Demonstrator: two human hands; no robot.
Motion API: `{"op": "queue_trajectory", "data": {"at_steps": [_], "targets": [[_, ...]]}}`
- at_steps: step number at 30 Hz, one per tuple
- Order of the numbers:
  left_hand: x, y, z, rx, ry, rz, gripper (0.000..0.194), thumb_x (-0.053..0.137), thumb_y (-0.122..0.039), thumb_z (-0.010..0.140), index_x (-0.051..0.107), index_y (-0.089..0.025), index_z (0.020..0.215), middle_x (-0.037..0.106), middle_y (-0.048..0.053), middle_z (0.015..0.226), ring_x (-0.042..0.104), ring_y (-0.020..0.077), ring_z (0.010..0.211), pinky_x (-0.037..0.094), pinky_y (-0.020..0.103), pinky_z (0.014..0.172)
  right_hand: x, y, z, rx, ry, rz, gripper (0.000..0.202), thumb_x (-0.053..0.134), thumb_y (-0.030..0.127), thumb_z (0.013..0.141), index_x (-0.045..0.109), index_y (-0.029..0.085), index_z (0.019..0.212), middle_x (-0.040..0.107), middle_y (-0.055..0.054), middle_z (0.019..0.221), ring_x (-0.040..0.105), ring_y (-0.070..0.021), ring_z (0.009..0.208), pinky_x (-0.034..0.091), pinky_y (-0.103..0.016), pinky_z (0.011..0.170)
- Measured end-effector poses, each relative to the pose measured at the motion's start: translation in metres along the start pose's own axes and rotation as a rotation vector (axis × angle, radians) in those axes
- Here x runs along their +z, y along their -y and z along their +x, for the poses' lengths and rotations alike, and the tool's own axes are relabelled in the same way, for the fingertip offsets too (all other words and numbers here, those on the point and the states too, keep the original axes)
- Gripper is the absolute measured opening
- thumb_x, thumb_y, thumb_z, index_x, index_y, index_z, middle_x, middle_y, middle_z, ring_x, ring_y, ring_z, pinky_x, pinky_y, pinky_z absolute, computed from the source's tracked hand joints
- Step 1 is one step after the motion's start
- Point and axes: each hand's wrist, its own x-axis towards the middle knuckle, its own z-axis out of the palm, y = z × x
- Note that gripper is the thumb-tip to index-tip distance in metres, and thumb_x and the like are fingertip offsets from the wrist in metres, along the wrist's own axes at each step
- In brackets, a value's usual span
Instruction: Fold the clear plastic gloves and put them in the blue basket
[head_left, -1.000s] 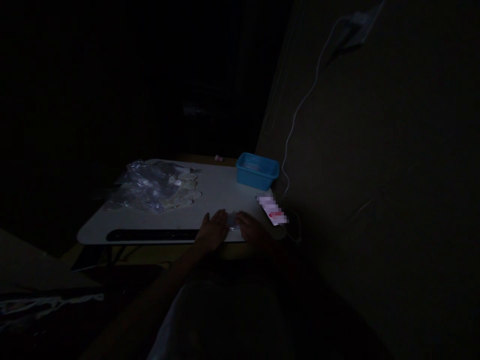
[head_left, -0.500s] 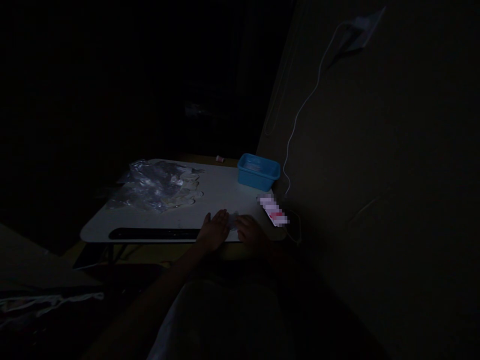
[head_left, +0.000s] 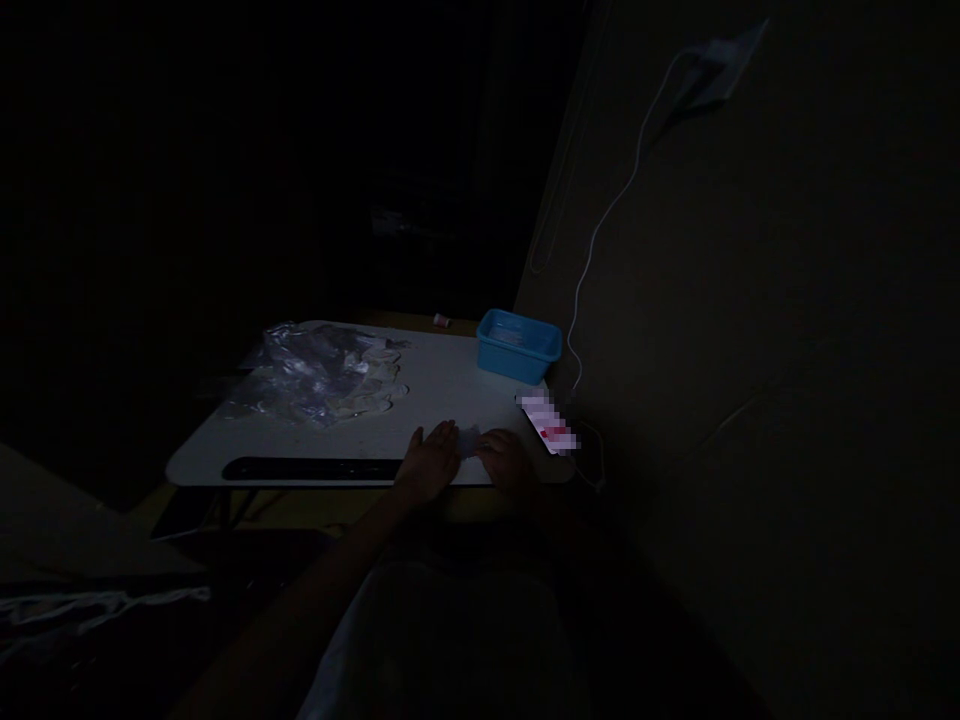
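Observation:
In the dim head view, a small piece of clear plastic (head_left: 469, 440) lies on the white table (head_left: 442, 380) between my hands. My left hand (head_left: 430, 460) rests flat at its left edge, fingers stretched out and thumb apart. On the other side, my right hand (head_left: 506, 458) has its fingers bent and closed at the plastic's right edge. A crumpled heap of clear plastic (head_left: 307, 370) covers the table's left part. Pale flat pieces (head_left: 382, 380), whose kind I cannot make out, lie along its right side.
A blue plastic basket (head_left: 517, 350) stands at the back right corner. In front of it lies a lit phone (head_left: 547, 420). A white cable (head_left: 592, 240) hangs along the wall. A small pinkish-white object (head_left: 441, 321) sits behind the table, and a black slot (head_left: 315, 468) runs along its front edge.
My right hand's fingers have shifted slightly right and drawn together, so more of the small plastic piece shows between my hands. My left hand stays nearly where it was.

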Motion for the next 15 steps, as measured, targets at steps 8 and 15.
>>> {"op": "queue_trajectory", "data": {"at_steps": [8, 15], "targets": [[0.002, 0.002, 0.002, -0.018, -0.040, -0.147, 0.045, 0.033, -0.024, 0.085, 0.040, -0.015, 0.128, 0.035, 0.013, 0.137, 0.031, 0.0223, 0.127, 0.020, 0.050, 0.103, -0.001, -0.001, -0.007, 0.001, -0.035, 0.108, 0.023, 0.045, 0.009, 0.079, 0.065, 0.014, 0.090, 0.065, -0.008, 0.094, 0.052, -0.0190, 0.092, 0.041, -0.033, 0.087], [0.011, 0.035, 0.014, -0.219, -0.464, -0.964, 0.037, 0.035, -0.030, 0.083, 0.064, -0.008, 0.092, 0.065, 0.011, 0.103, 0.058, 0.0156, 0.100, 0.041, 0.028, 0.090, -0.010, -0.006, 0.001, 0.176, -0.110, 0.359, 0.023, 0.044, 0.013, 0.078, 0.066, 0.016, 0.086, 0.066, -0.007, 0.092, 0.057, -0.0175, 0.091, 0.043, -0.034, 0.086]]}}
